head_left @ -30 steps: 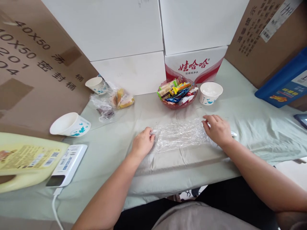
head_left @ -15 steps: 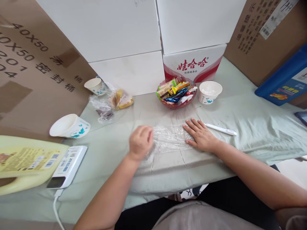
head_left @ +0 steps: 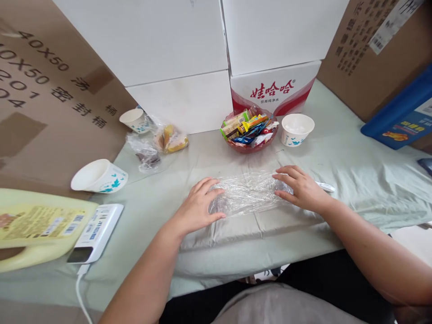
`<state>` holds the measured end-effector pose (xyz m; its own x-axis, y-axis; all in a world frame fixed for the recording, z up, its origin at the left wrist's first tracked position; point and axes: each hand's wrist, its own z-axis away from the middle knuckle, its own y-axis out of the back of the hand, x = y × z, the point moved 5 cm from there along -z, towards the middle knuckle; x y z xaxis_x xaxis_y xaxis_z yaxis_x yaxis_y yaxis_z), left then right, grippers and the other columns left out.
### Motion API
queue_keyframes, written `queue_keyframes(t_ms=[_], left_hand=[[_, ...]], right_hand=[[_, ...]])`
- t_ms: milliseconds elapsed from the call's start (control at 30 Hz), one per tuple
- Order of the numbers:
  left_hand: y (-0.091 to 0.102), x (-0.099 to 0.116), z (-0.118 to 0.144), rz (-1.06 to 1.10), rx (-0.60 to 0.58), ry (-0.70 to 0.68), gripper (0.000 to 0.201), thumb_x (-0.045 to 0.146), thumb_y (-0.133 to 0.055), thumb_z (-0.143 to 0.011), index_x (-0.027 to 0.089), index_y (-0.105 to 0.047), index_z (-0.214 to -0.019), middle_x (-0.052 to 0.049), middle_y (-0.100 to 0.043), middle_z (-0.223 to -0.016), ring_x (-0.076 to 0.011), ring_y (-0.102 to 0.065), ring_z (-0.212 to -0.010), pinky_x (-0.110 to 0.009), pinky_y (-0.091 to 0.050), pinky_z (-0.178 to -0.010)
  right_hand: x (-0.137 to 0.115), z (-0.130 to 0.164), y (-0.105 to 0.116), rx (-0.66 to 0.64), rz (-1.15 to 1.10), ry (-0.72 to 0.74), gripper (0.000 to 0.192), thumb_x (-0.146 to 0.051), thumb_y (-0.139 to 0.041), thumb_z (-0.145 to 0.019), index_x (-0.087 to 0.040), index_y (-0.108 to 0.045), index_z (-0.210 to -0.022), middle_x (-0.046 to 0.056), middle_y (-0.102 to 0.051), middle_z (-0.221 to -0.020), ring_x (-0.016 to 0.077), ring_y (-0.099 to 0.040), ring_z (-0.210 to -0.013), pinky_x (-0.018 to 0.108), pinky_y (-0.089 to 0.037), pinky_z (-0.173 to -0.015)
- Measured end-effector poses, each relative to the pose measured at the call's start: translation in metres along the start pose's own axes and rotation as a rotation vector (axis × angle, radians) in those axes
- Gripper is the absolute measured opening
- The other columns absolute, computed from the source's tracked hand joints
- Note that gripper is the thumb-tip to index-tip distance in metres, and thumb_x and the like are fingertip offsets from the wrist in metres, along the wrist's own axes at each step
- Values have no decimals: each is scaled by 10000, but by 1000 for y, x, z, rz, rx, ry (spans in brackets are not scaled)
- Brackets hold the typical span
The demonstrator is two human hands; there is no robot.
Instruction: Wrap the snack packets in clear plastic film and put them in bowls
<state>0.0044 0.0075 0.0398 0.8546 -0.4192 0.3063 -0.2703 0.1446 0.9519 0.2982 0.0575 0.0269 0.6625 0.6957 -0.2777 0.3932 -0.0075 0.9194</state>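
A crinkled sheet of clear plastic [head_left: 249,191], like a flattened bag or cling film, lies on the cloth in front of me. At its left edge is my left hand [head_left: 200,206], fingers apart and thumb stretched out along the lower corner. My right hand [head_left: 302,189] hovers over or rests on the right end, its fingers spread and slightly bent; whether they touch the plastic I cannot tell. A slim white object [head_left: 326,186] pokes out from behind my right hand, mostly hidden by it.
Behind the plastic stands a pink glass bowl [head_left: 249,147] of wrapped snacks, beside a paper cup [head_left: 297,135]. Bagged bread [head_left: 175,141] and two more cups sit left, near a yellow jug [head_left: 40,229] and a white device [head_left: 97,229]. Boxes wall the back; a blue container [head_left: 401,117] stands right.
My left hand has gone from a closed fist to spread fingers at the plastic's left edge. My right hand has lifted from lying flat and shifted right, covering more of the white object.
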Motion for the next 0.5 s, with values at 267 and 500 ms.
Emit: queue_keyframes(t_ms=[267,500], left_hand=[[-2,5,0,143,-217,-44,133,206,-752,-704,225,-678,-814,-22,-651,-933,-225,-547,-981,-357,-443,-892],[1,0,-1,208,-198,-56,112,144,-532,-787,211,-573,-706,-22,-645,-867,-201,-556,-928,-322,-435,-841]], right_hand=[[-12,3,-5,-330,-243,135,311,-452,-636,-863,-225,-708,-1062,95,-642,-1076,234,-595,-987,402,-485,-883],[-6,5,3,-318,-210,159,172,-236,-523,-900,-212,-686,-851,63,-658,-925,207,-595,-920,376,-468,-869]])
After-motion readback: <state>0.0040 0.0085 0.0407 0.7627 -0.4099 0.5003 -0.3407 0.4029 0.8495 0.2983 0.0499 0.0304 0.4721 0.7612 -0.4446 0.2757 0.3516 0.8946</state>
